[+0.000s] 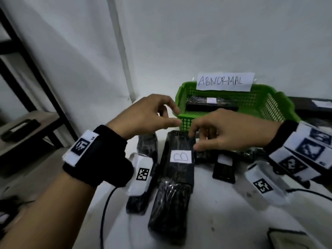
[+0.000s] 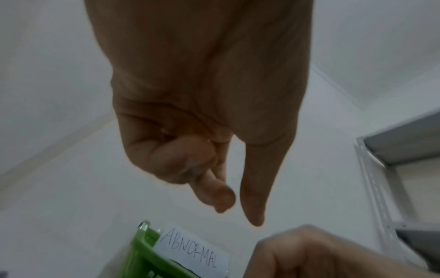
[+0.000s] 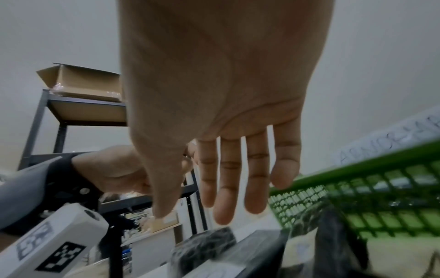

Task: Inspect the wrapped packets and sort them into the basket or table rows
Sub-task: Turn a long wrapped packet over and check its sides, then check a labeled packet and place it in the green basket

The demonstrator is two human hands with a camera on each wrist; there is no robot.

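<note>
Several black film-wrapped packets lie on the white table (image 1: 224, 203). One long packet (image 1: 180, 169) carries a white label with a handwritten mark. Another packet (image 1: 169, 203) lies in front of it, and a small packet (image 1: 224, 169) lies to the right. Behind them stands a green basket (image 1: 181, 97) with an "ABNORMAL" sign (image 1: 224, 81); it holds a labelled packet (image 1: 210, 103). My left hand (image 1: 177, 116) hovers at the basket's front left corner, fingers loosely curled and empty. My right hand (image 1: 194, 141) hangs over the long packet's far end with straight fingers (image 3: 223, 188), holding nothing.
A dark metal shelf (image 1: 27, 133) stands at the left with a dark object on it. A black cable (image 1: 106, 212) runs down off the table's left side. A flat framed object (image 1: 287, 238) sits at the front right corner. The wall is close behind the basket.
</note>
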